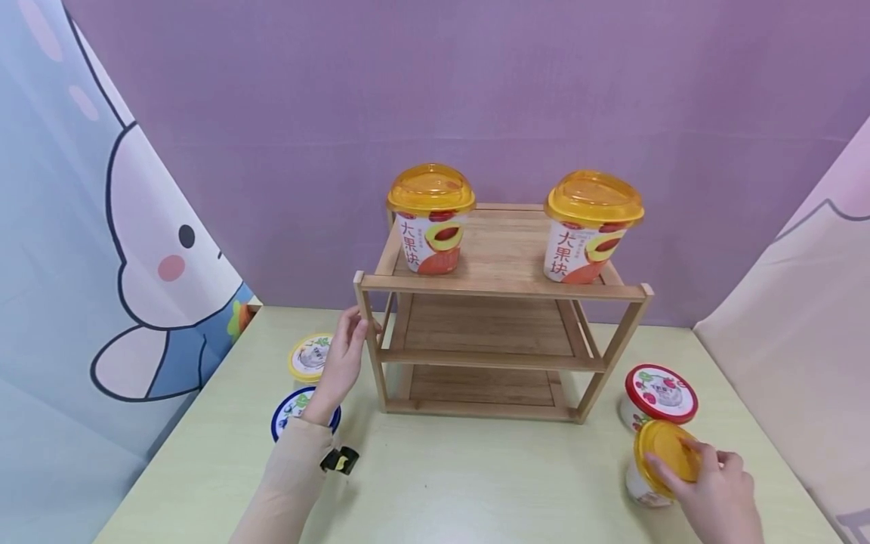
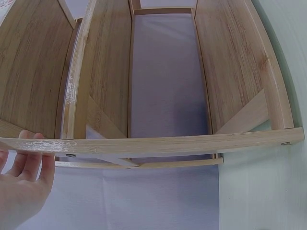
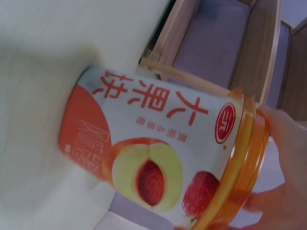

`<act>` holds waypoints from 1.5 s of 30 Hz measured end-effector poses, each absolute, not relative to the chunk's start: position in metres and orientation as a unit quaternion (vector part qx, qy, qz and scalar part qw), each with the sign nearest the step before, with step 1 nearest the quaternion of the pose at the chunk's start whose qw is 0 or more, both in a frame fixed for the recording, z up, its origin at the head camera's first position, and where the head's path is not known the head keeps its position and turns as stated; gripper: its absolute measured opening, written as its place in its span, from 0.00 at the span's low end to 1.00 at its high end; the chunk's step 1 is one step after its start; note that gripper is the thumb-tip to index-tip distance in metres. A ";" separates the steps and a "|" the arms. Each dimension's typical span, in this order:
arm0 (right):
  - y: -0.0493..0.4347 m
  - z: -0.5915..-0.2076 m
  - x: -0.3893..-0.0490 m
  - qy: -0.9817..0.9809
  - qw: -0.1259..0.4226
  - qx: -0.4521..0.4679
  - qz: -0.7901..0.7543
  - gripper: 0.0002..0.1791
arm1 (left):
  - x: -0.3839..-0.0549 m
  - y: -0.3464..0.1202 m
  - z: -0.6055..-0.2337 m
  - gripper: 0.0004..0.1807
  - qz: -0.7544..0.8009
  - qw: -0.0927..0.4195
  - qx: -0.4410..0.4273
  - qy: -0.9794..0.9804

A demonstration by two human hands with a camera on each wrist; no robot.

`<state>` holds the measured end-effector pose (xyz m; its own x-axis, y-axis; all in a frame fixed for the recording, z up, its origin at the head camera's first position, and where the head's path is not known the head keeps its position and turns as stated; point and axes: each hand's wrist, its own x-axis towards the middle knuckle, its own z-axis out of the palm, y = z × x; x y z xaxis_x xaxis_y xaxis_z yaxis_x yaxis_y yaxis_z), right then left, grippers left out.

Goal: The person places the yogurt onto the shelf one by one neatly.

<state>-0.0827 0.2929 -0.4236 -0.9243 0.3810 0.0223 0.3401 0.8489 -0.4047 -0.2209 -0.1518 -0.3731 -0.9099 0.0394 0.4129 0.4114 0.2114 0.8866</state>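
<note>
My left hand (image 1: 345, 355) grips the upper left front post of a three-tier wooden shelf rack (image 1: 489, 360); in the left wrist view the fingertips (image 2: 29, 135) curl over the post. At the right, my right hand (image 1: 726, 493) holds a yogurt cup (image 3: 148, 143) by its domed orange lid (image 1: 673, 451). The cup is white, printed with a peach and a strawberry, and stands low at the table, slightly tilted in the head view. Whether its base touches the table I cannot tell. Two similar cups, one left (image 1: 435, 242) and one right (image 1: 583, 249), stand on the rack's top tier.
A red-lidded tub (image 1: 661, 394) stands just behind the held cup. Left of the rack are a yellow-lidded tub (image 1: 310, 357) and a blue-lidded tub (image 1: 288, 412), partly covered by my left arm. A purple curtain (image 1: 503, 91) hangs behind the pale table (image 1: 462, 483).
</note>
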 end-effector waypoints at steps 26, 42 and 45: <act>0.336 -0.432 -0.073 -0.957 0.087 -0.008 0.276 0.28 | -0.221 -0.152 -0.374 0.16 -0.610 0.168 -0.159 -0.758; 0.355 -0.450 -0.068 -0.947 0.054 0.026 0.316 0.27 | -0.219 -0.150 -0.373 0.17 -0.613 0.162 -0.160 -0.757; 0.349 -0.447 -0.068 -0.950 0.050 0.001 0.307 0.27 | -0.219 -0.150 -0.373 0.16 -0.615 0.161 -0.156 -0.756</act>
<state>-0.0679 0.3485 -0.4473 -0.9950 0.0295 0.0954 -0.0318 0.8118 -0.5831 -0.2192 -0.1503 -0.3727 -0.8991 0.0378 0.4360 0.4346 0.1937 0.8795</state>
